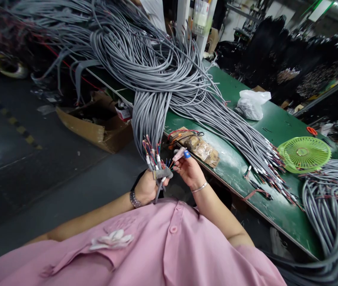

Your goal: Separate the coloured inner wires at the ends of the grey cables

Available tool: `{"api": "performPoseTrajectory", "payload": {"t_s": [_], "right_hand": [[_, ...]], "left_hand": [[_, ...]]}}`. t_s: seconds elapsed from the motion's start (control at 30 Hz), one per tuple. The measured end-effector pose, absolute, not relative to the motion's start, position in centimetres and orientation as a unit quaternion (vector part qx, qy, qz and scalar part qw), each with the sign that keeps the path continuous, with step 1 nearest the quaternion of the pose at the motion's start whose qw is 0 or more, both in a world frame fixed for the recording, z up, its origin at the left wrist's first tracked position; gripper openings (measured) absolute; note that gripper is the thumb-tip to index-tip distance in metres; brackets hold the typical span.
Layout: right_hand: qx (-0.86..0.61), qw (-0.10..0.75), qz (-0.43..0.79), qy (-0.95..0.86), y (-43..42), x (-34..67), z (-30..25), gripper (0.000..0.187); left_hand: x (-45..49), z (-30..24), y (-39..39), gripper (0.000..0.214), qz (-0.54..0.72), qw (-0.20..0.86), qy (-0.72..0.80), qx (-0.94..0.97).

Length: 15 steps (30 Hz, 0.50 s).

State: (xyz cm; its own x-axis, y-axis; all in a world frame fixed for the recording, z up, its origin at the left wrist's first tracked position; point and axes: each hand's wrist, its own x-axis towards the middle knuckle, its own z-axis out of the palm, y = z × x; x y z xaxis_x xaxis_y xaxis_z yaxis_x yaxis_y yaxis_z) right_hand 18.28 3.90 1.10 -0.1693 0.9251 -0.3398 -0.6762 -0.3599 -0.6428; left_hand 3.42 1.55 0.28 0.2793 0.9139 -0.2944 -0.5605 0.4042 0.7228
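My left hand point(149, 186) is closed round several grey cables point(158, 180) near their stripped ends, and a grey wrap covers its thumb or finger. Coloured wires point(151, 151) fan out of the cable ends above it. Just to the right, my right hand point(188, 171) has its fingers pinched at the thin coloured wires point(170, 163) of one cable. Pale wrapping covers one of its fingers and blue wrapping another. Whether the fingertips hold one wire or more is too small to tell. The held cables hang from a large grey cable bundle point(151, 107) on the table.
Beside my right hand, a taped brown block point(200, 147) lies on the green table point(231, 163). Farther right are a green fan guard point(304, 154), a white plastic bag point(252, 104), wire cutters point(261, 190) and more grey cables point(324, 206). A cardboard box point(97, 127) stands on the floor at left.
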Motion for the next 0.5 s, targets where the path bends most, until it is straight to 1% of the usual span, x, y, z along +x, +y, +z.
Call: {"api": "performPoseTrajectory", "payload": {"t_s": [0.1,0.3,0.5], "right_hand": [[-0.364,0.548,0.727,-0.194,3.7,18.1,1.3,0.027],[-0.374,0.553,0.715,-0.209,3.8,18.0,1.3,0.032],[-0.361,0.576,0.693,-0.241,4.2,17.9,0.0,0.041]], "left_hand": [[3.4,0.8,1.3,0.013,0.496,0.753,0.356,0.247],[4.0,1.7,1.8,0.016,0.508,0.741,0.374,0.231],[3.9,0.7,2.6,0.015,0.496,0.753,0.37,0.224]]}}
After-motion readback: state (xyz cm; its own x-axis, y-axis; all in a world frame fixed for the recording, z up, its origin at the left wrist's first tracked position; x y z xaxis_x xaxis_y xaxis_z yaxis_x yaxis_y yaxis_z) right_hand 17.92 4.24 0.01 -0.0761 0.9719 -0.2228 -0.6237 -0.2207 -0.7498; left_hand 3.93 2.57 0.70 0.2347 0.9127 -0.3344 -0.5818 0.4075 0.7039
